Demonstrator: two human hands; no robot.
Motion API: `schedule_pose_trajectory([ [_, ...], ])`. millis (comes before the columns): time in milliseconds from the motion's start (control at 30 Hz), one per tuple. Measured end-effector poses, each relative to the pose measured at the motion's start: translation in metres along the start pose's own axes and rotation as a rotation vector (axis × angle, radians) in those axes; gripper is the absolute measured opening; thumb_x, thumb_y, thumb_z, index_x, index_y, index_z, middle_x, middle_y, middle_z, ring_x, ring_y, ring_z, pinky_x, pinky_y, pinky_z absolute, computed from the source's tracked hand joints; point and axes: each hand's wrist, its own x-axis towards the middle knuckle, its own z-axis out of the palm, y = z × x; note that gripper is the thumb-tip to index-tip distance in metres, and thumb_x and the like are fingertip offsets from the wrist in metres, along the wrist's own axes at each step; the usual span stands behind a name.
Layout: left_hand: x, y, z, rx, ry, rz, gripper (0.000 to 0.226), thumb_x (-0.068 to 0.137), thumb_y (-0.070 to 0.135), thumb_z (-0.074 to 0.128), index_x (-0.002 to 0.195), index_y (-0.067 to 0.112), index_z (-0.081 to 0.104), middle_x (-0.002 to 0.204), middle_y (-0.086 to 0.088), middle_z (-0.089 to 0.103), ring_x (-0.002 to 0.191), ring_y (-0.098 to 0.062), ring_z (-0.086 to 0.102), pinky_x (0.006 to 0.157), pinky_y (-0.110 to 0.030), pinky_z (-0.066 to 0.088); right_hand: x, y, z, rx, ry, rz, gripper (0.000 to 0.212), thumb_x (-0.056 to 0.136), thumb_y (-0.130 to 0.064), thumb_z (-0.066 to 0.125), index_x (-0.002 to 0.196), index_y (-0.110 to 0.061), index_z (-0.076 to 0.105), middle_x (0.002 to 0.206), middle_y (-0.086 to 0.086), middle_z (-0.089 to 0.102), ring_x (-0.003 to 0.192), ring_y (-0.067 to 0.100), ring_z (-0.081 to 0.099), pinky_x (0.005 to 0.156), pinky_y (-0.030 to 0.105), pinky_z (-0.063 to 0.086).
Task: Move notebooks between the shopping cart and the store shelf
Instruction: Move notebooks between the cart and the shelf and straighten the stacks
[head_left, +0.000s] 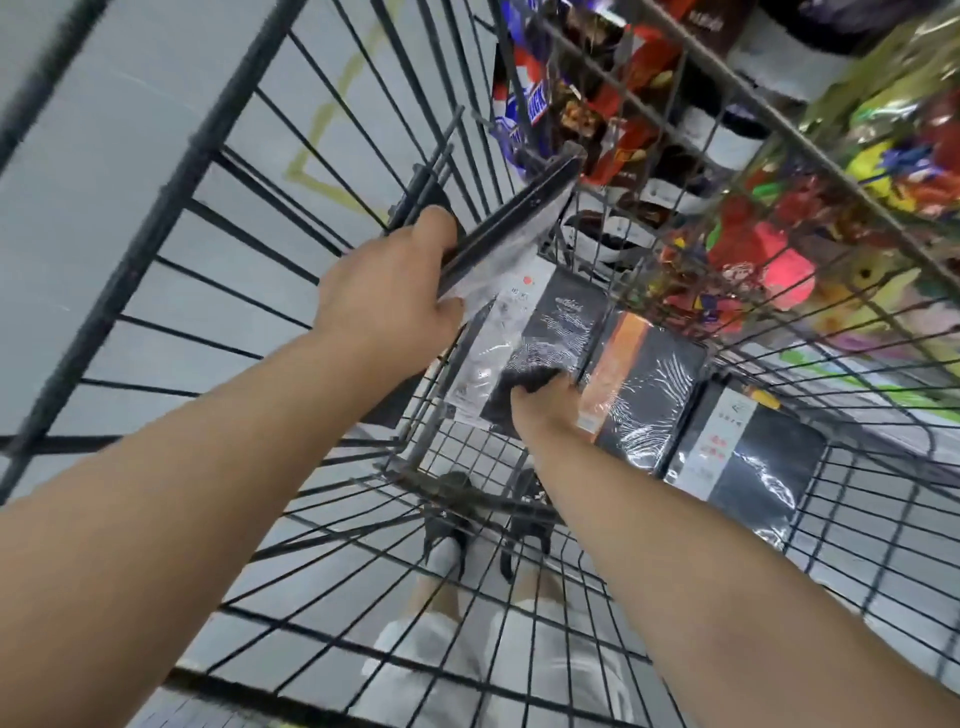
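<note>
I look down into a black wire shopping cart (171, 208). My left hand (387, 280) is shut on a stack of wrapped dark notebooks (511, 223), held edge-up above the cart's floor. My right hand (545, 410) reaches deep into the cart, its fingers curled over the near edge of a black notebook (558, 332) lying on the bottom. Beside it to the right lie an orange-banded black notebook (644, 395) and another black notebook (748, 467) with a white strip, both in shiny plastic wrap.
Beyond the cart's far side stand shelves with snack packs (623, 104) and bright candy bags (893, 156). The grey floor (104, 130) with a yellow tape line lies to the left. My feet in dark sandals (452, 525) show below through the wires.
</note>
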Motion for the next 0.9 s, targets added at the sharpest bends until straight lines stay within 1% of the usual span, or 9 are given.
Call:
schedule_pose_trajectory([
  [67,0.002,-0.006,0.002,0.006,-0.006,0.020,0.036,0.088,0.032,0.058,0.115,0.015,0.041,0.078,0.003,0.042,0.072,-0.024,0.041,0.061,-0.034,0.035,0.004,-0.009,0.013,-0.011,0.064,0.091,0.087,0.083,-0.030,0.066,0.147,-0.004,0.015,0.144,0.020,0.034,0.131,0.036,0.038,0.111,0.044,0.035],
  [167,0.006,-0.011,0.004,-0.006,-0.021,0.040,0.032,0.089,0.030,0.056,0.110,0.012,0.039,0.068,0.006,0.035,0.065,-0.025,0.041,0.055,-0.033,0.034,0.006,-0.016,0.027,-0.086,0.120,0.170,0.110,0.077,-0.049,0.070,0.148,-0.004,0.000,0.149,0.021,0.021,0.137,0.036,0.027,0.112,0.045,0.027],
  [300,0.009,-0.009,0.003,0.025,0.005,0.088,0.030,0.089,0.026,0.056,0.101,0.013,0.030,0.070,0.005,0.031,0.065,-0.024,0.037,0.046,-0.029,0.022,0.006,-0.017,0.044,-0.171,0.136,0.168,0.112,0.080,-0.062,0.058,0.148,-0.007,-0.012,0.153,0.022,0.010,0.138,0.037,0.020,0.110,0.049,0.025],
  [500,0.006,-0.013,0.007,0.006,0.045,0.142,0.034,0.089,0.023,0.056,0.094,0.015,0.024,0.067,0.007,0.025,0.061,-0.021,0.035,0.046,-0.031,0.024,0.000,-0.017,0.033,-0.117,0.234,0.211,0.127,0.064,-0.063,0.073,0.150,-0.014,-0.006,0.142,0.023,0.032,0.129,0.038,0.036,0.107,0.049,0.030],
  [600,0.000,-0.013,0.009,-0.001,0.075,0.156,0.040,0.089,0.034,0.059,0.092,0.017,0.024,0.066,0.009,0.025,0.055,-0.017,0.031,0.046,-0.031,0.025,-0.007,-0.010,0.023,-0.055,0.222,0.259,0.108,0.065,-0.060,0.075,0.143,-0.011,0.020,0.137,0.020,0.045,0.124,0.039,0.047,0.102,0.047,0.037],
  [700,-0.009,-0.010,0.002,-0.014,0.045,0.144,0.034,0.089,0.034,0.058,0.100,0.014,0.034,0.071,0.007,0.034,0.068,-0.023,0.040,0.056,-0.036,0.034,-0.016,-0.007,0.012,0.053,0.131,0.196,0.085,0.062,-0.060,0.072,0.128,-0.014,0.043,0.124,0.014,0.060,0.113,0.040,0.057,0.099,0.049,0.042],
  [767,-0.019,-0.009,-0.007,-0.048,0.019,0.112,0.035,0.089,0.034,0.058,0.110,0.012,0.039,0.084,0.000,0.046,0.075,-0.026,0.044,0.061,-0.038,0.037,-0.033,-0.007,-0.003,0.154,0.110,0.066,0.064,0.074,-0.045,0.071,0.122,-0.011,0.046,0.117,0.011,0.063,0.107,0.034,0.061,0.094,0.041,0.045],
  [833,-0.032,-0.009,-0.019,-0.116,-0.005,0.063,0.039,0.087,0.034,0.059,0.116,0.015,0.041,0.090,-0.003,0.052,0.077,-0.026,0.047,0.063,-0.035,0.038,-0.054,-0.001,-0.027,0.163,0.135,-0.049,0.041,0.088,-0.030,0.062,0.120,-0.010,0.046,0.111,0.015,0.065,0.095,0.032,0.063,0.073,0.032,0.044],
  [900,-0.047,-0.007,-0.031,-0.179,-0.019,0.010,0.039,0.086,0.035,0.061,0.115,0.020,0.040,0.086,0.000,0.056,0.077,-0.025,0.048,0.064,-0.032,0.036,-0.078,0.010,-0.058,0.069,0.169,-0.136,0.041,0.091,-0.032,0.056,0.127,-0.016,0.043,0.098,0.013,0.065,0.082,0.032,0.063,0.063,0.031,0.040],
])
